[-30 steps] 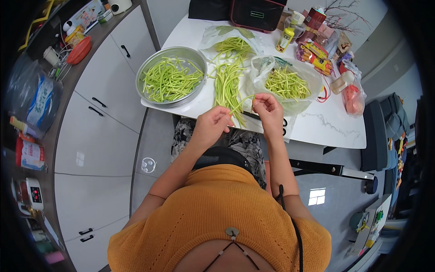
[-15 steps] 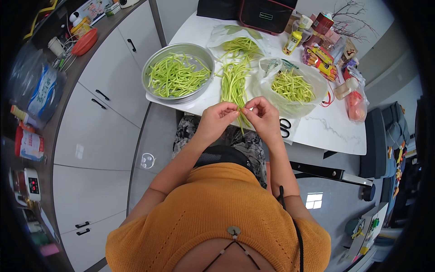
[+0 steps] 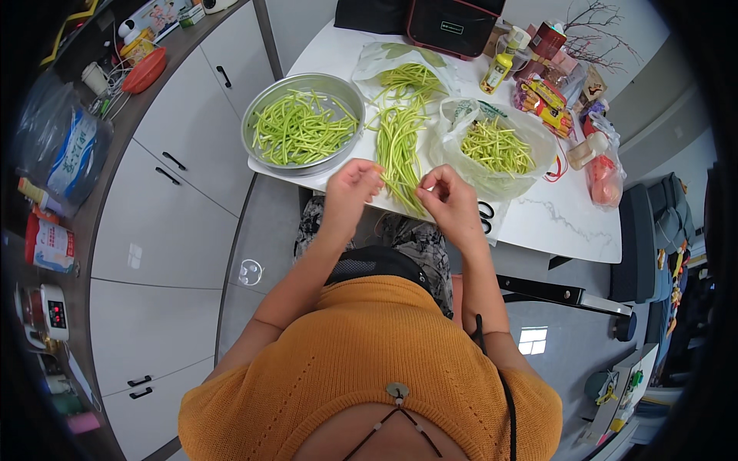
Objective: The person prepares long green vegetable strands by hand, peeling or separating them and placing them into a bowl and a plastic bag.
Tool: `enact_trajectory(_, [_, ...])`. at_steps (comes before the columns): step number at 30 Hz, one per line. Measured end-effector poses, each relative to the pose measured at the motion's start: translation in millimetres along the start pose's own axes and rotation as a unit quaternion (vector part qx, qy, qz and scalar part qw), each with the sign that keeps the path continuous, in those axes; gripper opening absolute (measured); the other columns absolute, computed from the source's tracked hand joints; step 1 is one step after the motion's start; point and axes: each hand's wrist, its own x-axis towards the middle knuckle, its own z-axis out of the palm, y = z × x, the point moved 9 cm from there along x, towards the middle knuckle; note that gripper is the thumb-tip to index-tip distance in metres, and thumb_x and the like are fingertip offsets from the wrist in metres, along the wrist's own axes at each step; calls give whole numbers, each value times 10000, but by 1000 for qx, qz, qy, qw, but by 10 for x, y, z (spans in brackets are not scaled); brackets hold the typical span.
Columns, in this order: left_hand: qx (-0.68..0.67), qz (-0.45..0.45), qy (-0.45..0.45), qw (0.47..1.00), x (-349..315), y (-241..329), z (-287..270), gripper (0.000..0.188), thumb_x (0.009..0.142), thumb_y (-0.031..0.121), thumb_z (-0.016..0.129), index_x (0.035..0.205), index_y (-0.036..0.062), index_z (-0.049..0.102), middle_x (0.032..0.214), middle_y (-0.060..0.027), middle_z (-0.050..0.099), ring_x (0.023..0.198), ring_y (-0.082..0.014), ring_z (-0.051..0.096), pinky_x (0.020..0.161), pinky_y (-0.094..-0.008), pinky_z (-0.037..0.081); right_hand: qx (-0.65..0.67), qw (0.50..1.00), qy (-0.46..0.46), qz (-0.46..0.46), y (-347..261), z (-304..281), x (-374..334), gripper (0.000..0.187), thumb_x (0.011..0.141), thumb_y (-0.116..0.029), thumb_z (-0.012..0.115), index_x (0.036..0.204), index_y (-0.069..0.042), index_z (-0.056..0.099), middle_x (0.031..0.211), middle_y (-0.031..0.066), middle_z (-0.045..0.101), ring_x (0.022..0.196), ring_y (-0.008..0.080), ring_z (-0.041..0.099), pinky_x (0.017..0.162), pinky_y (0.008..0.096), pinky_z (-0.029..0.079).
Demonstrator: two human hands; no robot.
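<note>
Both of my hands are raised at the near edge of the white table, on either side of a pile of long green stems (image 3: 400, 146). My left hand (image 3: 350, 196) is left of the pile, thumb and fingertips pinched together; whatever they hold is too small to make out. To the right of the stem ends, my right hand (image 3: 452, 203) is also pinched, its contents hidden. Cut stem pieces lie in a round metal pan (image 3: 350, 86) on the left. An open clear plastic bag (image 3: 453, 165) on the right holds more short pieces. Black-handled scissors (image 3: 486, 217) lie beside my right hand.
Another plastic bag (image 3: 369, 61) with stems lies behind the pile. A black appliance (image 3: 453, 27) stands at the back. A yellow bottle (image 3: 498, 71), snack packets (image 3: 544, 106) and a bag of pinkish items (image 3: 606, 180) crowd the right. White cabinets (image 3: 165, 223) line the left.
My hands were together over the near stem ends and have moved apart. The left went left and slightly up, while the right shifted a little to the right.
</note>
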Motion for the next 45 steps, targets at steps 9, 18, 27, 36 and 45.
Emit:
enact_trajectory(9, [-62,34,45,996,150,145,-401,155,886,131,521,966,6,565,745,-28,576,609,-62,496,564,-182,407,-113,970,213,-29,304,-1096,138,105,770,-16,600,872,-39,614,733,14,581,563,66,478,535,208,403])
enact_trajectory(18, [-47,30,27,998,116,183,-265,147,884,129,525,959,9,564,746,-22,572,626,-62,493,577,-180,394,-123,986,84,-76,-104,-514,185,129,771,-60,615,897,-57,642,825,95,617,677,203,597,586,283,470])
enact_trajectory(27, [-42,18,12,999,105,132,-182,137,877,120,528,944,7,566,743,-24,577,631,-61,500,586,-185,409,-138,981,-90,-98,-253,220,51,113,751,-129,640,842,-62,641,785,90,612,660,249,584,595,311,454])
enact_trajectory(36, [-91,-91,-63,990,12,-305,82,118,886,139,521,920,32,557,760,-20,571,653,-70,498,613,-194,408,324,943,-65,47,140,153,72,89,847,-125,594,875,-46,565,696,-51,503,567,19,393,500,174,314])
enact_trajectory(45, [-155,-147,-109,971,-47,-399,313,105,884,153,527,899,50,543,760,-17,569,650,-82,500,609,-206,406,498,864,-60,50,133,178,83,111,863,-152,577,887,-65,512,976,71,551,566,65,399,491,180,317])
